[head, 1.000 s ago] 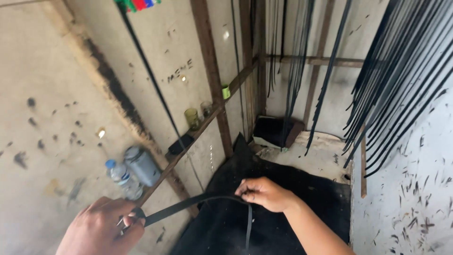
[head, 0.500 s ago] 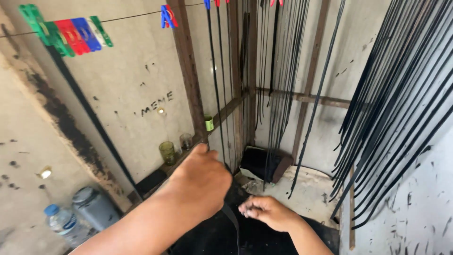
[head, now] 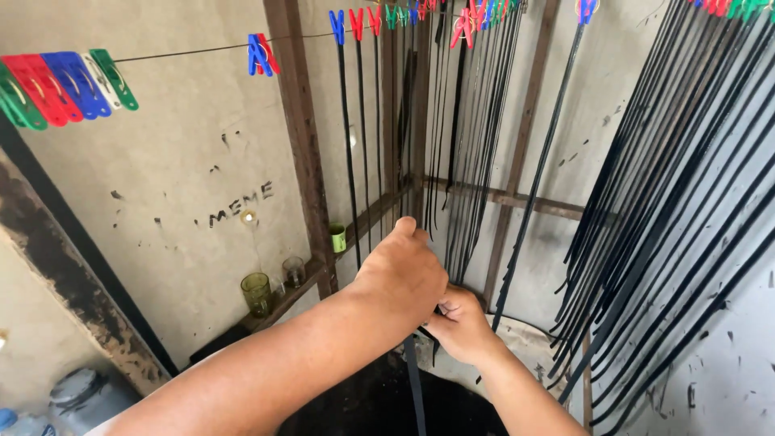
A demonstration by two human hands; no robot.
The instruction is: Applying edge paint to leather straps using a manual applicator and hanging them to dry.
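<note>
Black strip (head: pixel 414 379) hangs down below both hands, its top hidden: left hand (head: pixel 401 278) covers right hand (head: pixel 461 324), pressed together, grips unclear. Beyond, more strips (head: pixel 476 145) dangle from coloured pegs (head: pixel 355 20), tops cropped.

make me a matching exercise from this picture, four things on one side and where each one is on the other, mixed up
Things
1. left hand
2. green glass
3. black strip
4. loose clothespins

Places
A. bunched on the line, upper left
B. hanging down below the two hands
C. raised at the middle, over the right hand
D. standing on the wooden ledge by the wall

Pairs: 1-C, 2-D, 3-B, 4-A
</note>
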